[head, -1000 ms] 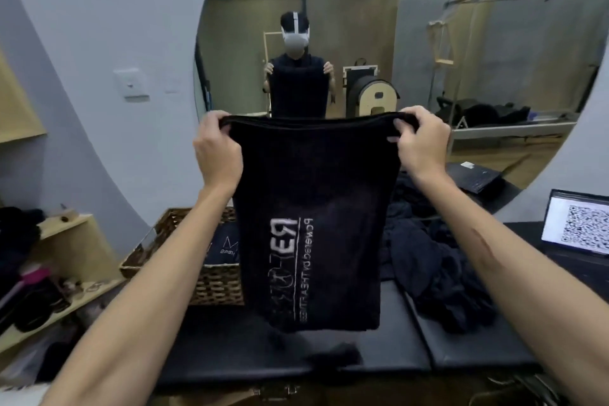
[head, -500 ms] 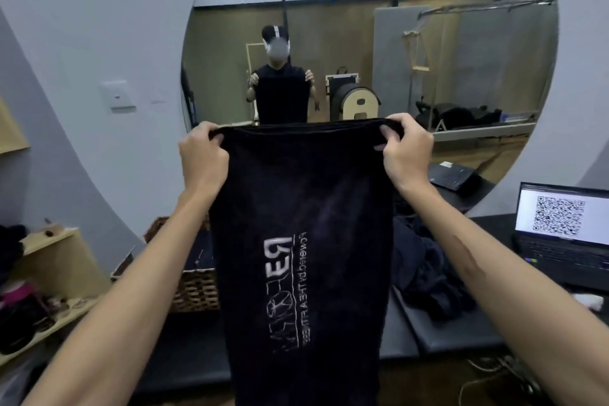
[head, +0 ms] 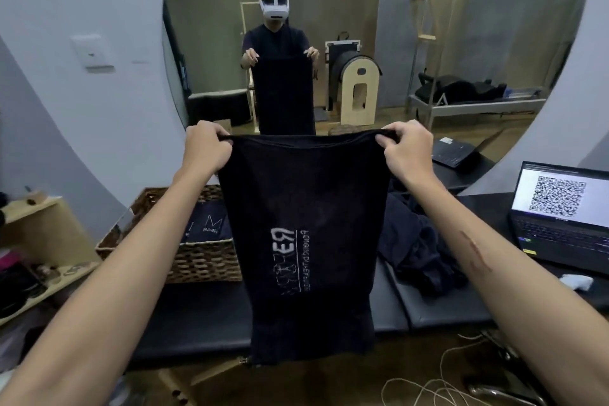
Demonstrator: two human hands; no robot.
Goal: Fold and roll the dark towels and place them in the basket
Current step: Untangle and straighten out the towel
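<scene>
I hold a dark towel (head: 309,201) with pale lettering upright in front of me, hanging full length. My left hand (head: 206,145) pinches its top left corner and my right hand (head: 407,150) pinches its top right corner. Its lower edge hangs in front of the black padded bench (head: 204,316). Behind the towel on the left stands a woven basket (head: 204,260) with folded dark towels inside. A heap of loose dark towels (head: 418,250) lies on the bench to the right.
An open laptop (head: 560,217) showing a QR code sits at the right, a white crumpled item (head: 575,282) beside it. A large round mirror (head: 362,43) fills the wall ahead. A wooden shelf unit (head: 36,241) stands at left. Cords (head: 438,386) lie on the floor.
The towel has dropped open to full length and both hands have come down from face height; the view has tilted lower, showing the bench front and floor.
</scene>
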